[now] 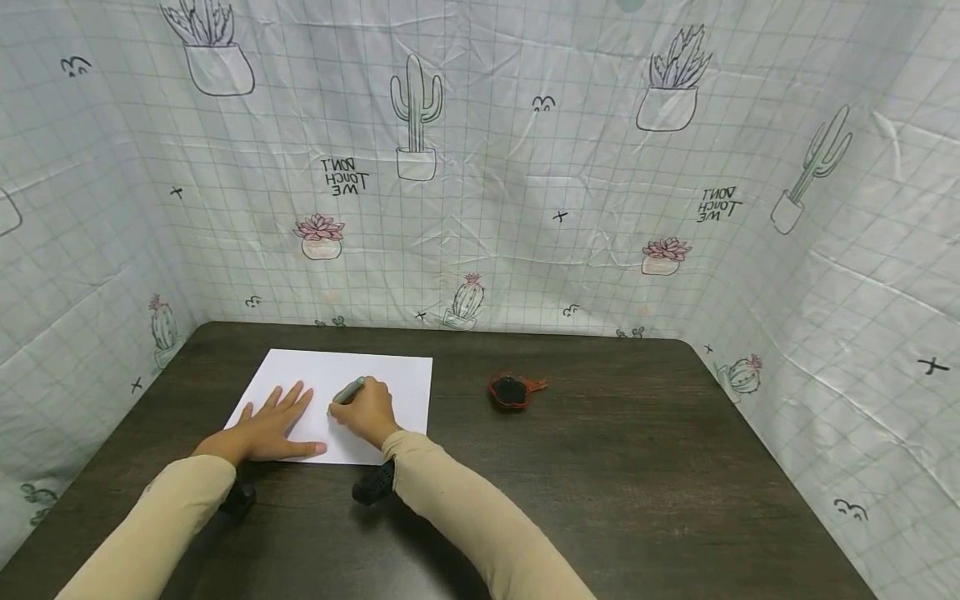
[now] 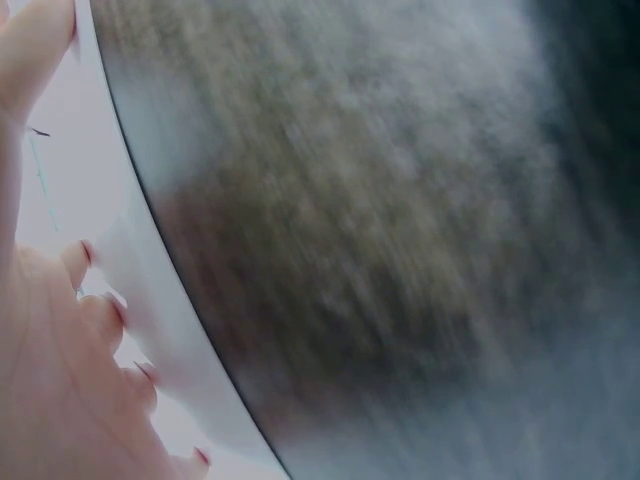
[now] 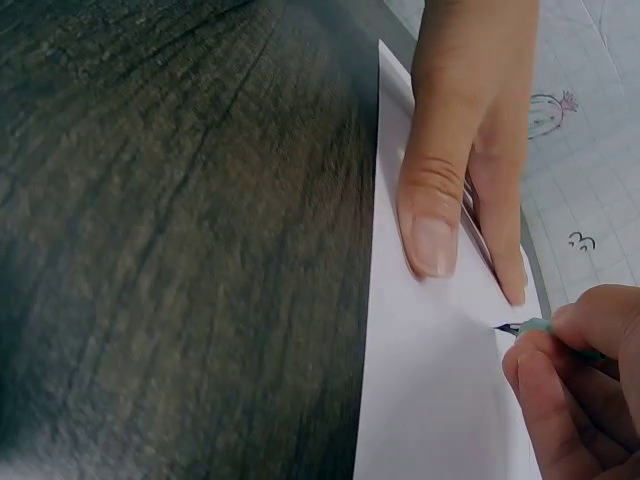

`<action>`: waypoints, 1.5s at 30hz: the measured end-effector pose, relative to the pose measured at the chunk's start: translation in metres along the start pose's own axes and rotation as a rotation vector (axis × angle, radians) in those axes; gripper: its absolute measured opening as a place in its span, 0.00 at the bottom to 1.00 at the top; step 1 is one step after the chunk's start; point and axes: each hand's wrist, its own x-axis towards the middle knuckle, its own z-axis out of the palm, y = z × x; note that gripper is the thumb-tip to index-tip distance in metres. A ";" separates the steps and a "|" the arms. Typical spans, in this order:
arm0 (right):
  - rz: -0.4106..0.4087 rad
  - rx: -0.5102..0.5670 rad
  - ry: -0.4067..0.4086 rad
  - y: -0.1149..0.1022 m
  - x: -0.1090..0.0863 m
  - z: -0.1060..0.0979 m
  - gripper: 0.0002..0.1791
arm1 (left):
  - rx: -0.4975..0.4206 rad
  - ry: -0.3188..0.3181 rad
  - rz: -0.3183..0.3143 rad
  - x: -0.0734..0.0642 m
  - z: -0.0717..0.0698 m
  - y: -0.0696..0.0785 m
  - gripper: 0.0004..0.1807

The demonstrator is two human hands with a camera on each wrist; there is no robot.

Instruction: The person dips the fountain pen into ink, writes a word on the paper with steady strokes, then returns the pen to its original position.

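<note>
A white sheet of paper (image 1: pixel 337 362) lies on the dark wooden table. My left hand (image 1: pixel 273 425) rests flat on its left part, fingers spread and thumb pointing right. In the left wrist view, the fingers of that left hand (image 2: pixel 70 370) stretch over the white paper (image 2: pixel 175 300). My right hand (image 1: pixel 369 412) pinches a slim green pen (image 1: pixel 349 390) over the middle of the sheet. The right wrist view shows the pen's dark pointed tip (image 3: pixel 506 328) at the paper (image 3: pixel 430 400), with the left thumb (image 3: pixel 435 240) close by.
A small dark item with a red-orange rim and short handle (image 1: pixel 510 391) sits on the table (image 1: pixel 637 458) right of the paper. White cloth (image 1: pixel 495 167) printed with cacti and grid lines hangs behind and at both sides. A black wrist device (image 1: pixel 373 485) is beneath the right wrist.
</note>
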 end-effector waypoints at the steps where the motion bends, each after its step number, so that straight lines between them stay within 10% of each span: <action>1: 0.002 0.003 -0.003 -0.001 -0.001 0.001 0.06 | -0.001 0.000 0.002 0.000 0.000 0.000 0.60; 45: 0.007 -0.064 0.120 0.005 0.001 -0.025 0.11 | -0.001 -0.023 -0.016 -0.001 -0.001 0.002 0.61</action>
